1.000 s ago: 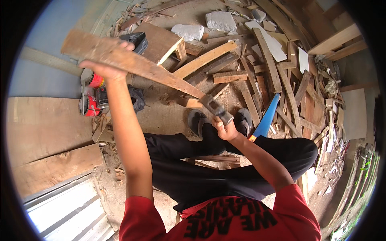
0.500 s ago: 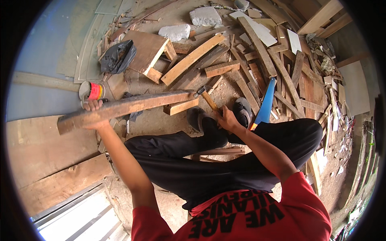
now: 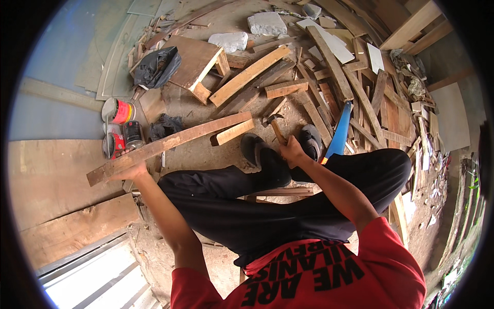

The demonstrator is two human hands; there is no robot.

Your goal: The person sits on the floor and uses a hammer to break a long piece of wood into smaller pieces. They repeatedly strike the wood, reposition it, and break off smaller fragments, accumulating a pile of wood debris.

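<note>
My left hand [image 3: 128,167] is wrapped round the near left end of a long wooden beam [image 3: 170,145]. The beam slants up to the right, its far end above a short wood block [image 3: 232,133]. In my right hand [image 3: 292,151] is a claw hammer [image 3: 278,130], gripped by its wooden handle with the head pointing away from me. The hammer head is just right of the beam's far end, apart from it. A handsaw with a blue blade [image 3: 339,135] leans beside my right foot, its orange handle partly hidden by my knee.
Tin cans [image 3: 119,111] stand at the left, close to my left hand. A black plastic bag [image 3: 157,67] lies on a wooden box [image 3: 193,61]. Loose planks [image 3: 249,75] and scraps cover the floor ahead and to the right. White rubble blocks [image 3: 267,23] lie at the back.
The beam's left end has come down and nearer to me with my left hand, uncovering more cans. Its far end has shifted slightly. The hammer head has moved a little right, away from the beam.
</note>
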